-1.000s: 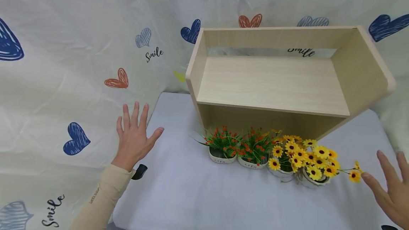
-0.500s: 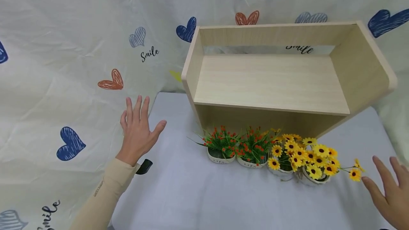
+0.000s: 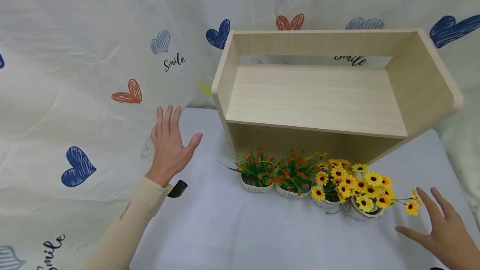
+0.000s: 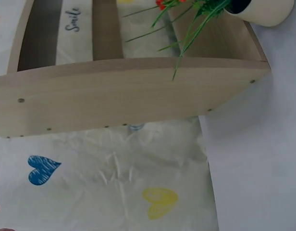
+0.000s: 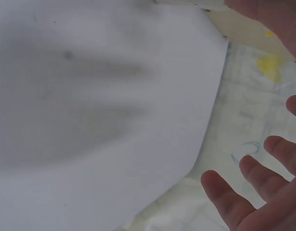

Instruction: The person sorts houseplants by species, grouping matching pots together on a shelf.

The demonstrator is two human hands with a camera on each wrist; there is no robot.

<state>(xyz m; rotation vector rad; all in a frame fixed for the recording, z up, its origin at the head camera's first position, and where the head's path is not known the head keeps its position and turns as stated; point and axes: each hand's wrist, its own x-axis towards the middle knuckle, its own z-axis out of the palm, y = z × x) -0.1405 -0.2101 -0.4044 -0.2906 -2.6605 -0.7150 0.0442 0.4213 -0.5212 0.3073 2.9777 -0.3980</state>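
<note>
Four small white pots of artificial flowers [image 3: 311,178] line the white-clothed worktop [image 3: 232,228] before a pale wooden shelf unit [image 3: 318,95]; left hand [image 3: 170,147] and right hand [image 3: 438,228] hover, fingers spread, holding nothing.

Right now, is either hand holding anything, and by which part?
Nothing is held. The left hand and right hand are both open, fingers spread, above the table.

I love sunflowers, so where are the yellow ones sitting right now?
In the head view, the yellow flowers stand at the right end of the row of pots, before the wooden shelf, nearest the right hand.
</note>
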